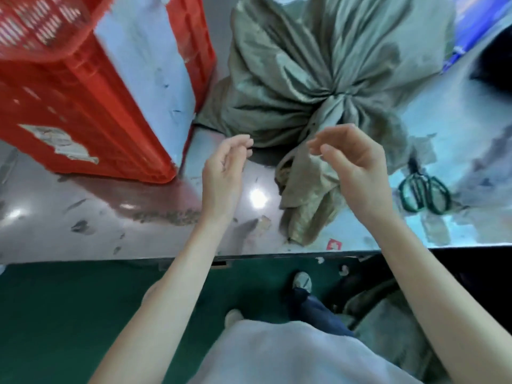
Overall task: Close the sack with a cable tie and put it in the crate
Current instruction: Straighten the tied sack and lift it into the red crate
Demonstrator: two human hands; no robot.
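A full grey-green sack [299,67] stands on the metal table [110,217], its mouth gathered into a tight neck [336,105] with the loose end flopping toward me. No cable tie is clearly visible at the neck. A red plastic crate [83,106] stands to the left of the sack. My left hand [224,173] hovers between crate and sack, fingers apart, holding nothing. In front of the neck, over the loose end, my right hand [357,164] has its fingers curled loosely and apart, with nothing visibly in it.
Green-handled scissors [425,192] lie on the table right of the sack. Scraps of tape and paper dot the tabletop. The table's front edge [249,256] runs below my wrists, with green floor and my feet beneath. A blue object [476,29] sits at the far right.
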